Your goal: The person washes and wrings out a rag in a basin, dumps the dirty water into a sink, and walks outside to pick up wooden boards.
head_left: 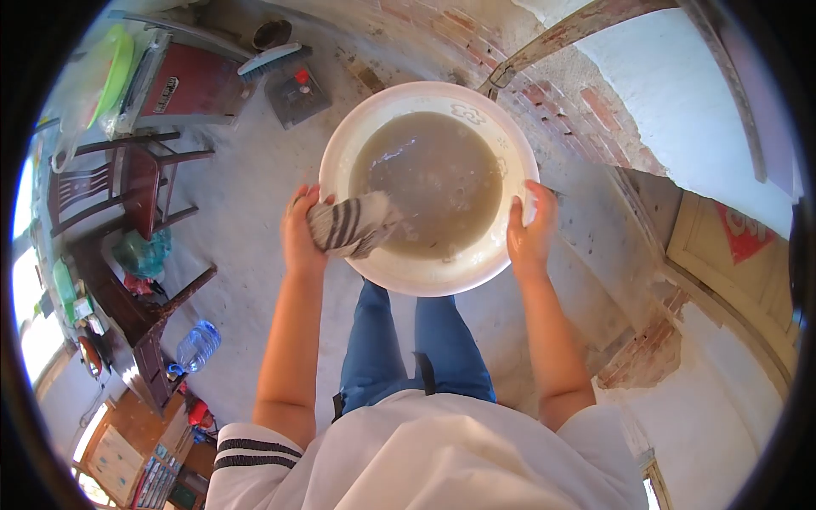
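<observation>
Both my hands hold a wide, pale basin point(338, 149) with a pinkish rim and a faint flower pattern inside. Cloudy grey-brown water point(433, 183) fills much of it. My left hand point(303, 231) grips the left rim, together with a wet, light cloth with dark stripes point(353, 223), perhaps a sock. That cloth lies over the rim, its end hanging towards the water. On the opposite side, my right hand point(531, 231) is closed around the right rim, the thumb on top. Fingers under the basin are hidden.
Wooden chairs point(140, 191) and a dark table stand at left, with a large clear bottle point(198, 346) on the floor. A dustpan point(296, 95) and brush point(272, 61) lie beyond the basin. Worn brick and plaster wall point(595, 119) borders the right.
</observation>
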### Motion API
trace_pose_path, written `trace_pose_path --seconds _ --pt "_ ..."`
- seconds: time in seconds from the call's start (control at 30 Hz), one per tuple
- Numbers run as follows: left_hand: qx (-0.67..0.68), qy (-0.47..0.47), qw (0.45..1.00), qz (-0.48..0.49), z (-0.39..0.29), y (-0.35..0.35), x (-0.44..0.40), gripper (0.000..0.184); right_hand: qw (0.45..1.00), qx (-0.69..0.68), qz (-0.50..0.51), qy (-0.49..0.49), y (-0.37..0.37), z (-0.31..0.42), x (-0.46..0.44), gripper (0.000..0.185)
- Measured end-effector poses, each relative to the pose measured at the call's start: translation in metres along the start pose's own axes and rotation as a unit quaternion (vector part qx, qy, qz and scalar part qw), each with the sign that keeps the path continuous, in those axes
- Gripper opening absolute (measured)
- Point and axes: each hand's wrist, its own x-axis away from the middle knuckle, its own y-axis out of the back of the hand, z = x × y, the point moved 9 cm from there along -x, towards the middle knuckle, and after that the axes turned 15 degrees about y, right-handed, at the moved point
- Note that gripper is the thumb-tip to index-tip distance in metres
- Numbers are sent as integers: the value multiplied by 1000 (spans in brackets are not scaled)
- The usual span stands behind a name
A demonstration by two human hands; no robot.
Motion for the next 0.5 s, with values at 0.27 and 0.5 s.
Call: trace_pose_path --seconds 0.27,0.5 --pt "-102 224 968 40 51 46 -12 17 983 -44 -11 -179 -12 -78 4 36" --pt "-74 179 976 100 19 28 70 30 955 -222 -70 -185 1 -77 41 36"
